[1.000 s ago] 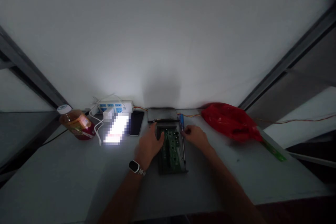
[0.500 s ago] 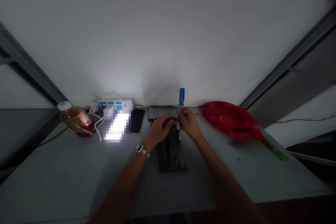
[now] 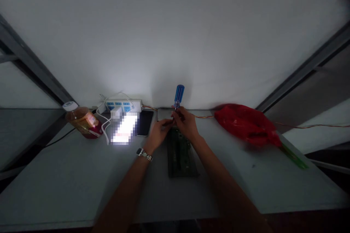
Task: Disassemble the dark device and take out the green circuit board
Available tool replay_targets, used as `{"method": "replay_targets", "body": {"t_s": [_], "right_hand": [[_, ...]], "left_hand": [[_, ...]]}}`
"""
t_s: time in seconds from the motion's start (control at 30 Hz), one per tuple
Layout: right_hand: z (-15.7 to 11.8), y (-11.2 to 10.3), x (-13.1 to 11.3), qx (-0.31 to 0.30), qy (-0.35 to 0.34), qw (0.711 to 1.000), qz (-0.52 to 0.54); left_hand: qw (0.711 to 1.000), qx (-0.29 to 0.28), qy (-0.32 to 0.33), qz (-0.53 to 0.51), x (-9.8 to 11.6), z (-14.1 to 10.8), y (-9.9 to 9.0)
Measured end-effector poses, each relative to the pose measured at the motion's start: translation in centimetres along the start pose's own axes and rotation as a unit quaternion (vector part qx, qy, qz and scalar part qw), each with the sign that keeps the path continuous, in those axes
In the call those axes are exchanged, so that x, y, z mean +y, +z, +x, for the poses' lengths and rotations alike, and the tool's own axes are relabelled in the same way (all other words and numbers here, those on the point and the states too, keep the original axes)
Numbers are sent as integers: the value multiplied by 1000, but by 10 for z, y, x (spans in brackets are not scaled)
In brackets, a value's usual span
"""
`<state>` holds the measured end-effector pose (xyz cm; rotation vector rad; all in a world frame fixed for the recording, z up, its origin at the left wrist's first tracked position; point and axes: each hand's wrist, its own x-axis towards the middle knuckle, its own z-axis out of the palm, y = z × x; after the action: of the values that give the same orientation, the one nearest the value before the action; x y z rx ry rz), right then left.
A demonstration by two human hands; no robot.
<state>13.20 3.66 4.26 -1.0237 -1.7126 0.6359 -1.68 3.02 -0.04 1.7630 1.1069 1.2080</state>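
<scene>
Compared with a second ago, the blue-handled screwdriver (image 3: pixel 178 95) is off the tabletop (image 3: pixel 246 185) and up in the right hand (image 3: pixel 186 123), handle pointing up and leaning slightly left. Half a second back it stood more upright and further right. Right fingers (image 3: pixel 182 114) clenched around the shaft just under the handle, tight grip. Left hand (image 3: pixel 158 134), wristwatch (image 3: pixel 144 154) on that wrist, reaches across so its fingers (image 3: pixel 166 124) sit just beside the right hand, near the screwdriver tip. Can't tell if they pinch something small; too dark. Both hands are above the far end of the green circuit board (image 3: pixel 181 154), which lies flat on the tabletop in a dark tray (image 3: pixel 183 175), far end hidden under the hands. Flat dark metal case (image 3: pixel 164 114) just behind the board, mostly blocked by the hands. Left of that: black phone (image 3: pixel 145 122), blurred-out bright patch (image 3: pixel 124 129), white power strip (image 3: pixel 123 105) with cables, juice bottle (image 3: pixel 82 123). Right: red plastic bag (image 3: pixel 244 124), thin orange wire (image 3: pixel 203 117) running past it, green ruler (image 3: pixel 294 156) at the table edge.
</scene>
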Motion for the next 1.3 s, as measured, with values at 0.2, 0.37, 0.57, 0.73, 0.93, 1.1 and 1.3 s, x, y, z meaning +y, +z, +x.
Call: {"method": "replay_targets", "body": {"t_s": [0.2, 0.37, 0.57, 0.73, 0.93, 1.1, 1.3], "right_hand": [[-4, -1, 4, 11, -32, 999, -23], [-4, -3, 2, 13, -32, 999, -37], [-3, -4, 1, 11, -30, 998, -46], [-2, -5, 1, 3, -27, 999, -43], [-1, -7, 2, -6, -31, 999, -39], [0, -8, 3, -29, -33, 998, -40], [0, -10, 3, -59, -33, 997, -34]], "left_hand": [[1000, 7, 2, 14, 0, -1, 2], [999, 13, 0, 29, -1, -1, 4], [999, 19, -7, 25, -2, -1, 6], [999, 24, -6, 27, -2, -1, 6], [999, 27, -4, 23, -2, -1, 6], [999, 24, 1, 28, -2, -2, 6], [998, 24, 25, 52, -6, -1, 7]]}}
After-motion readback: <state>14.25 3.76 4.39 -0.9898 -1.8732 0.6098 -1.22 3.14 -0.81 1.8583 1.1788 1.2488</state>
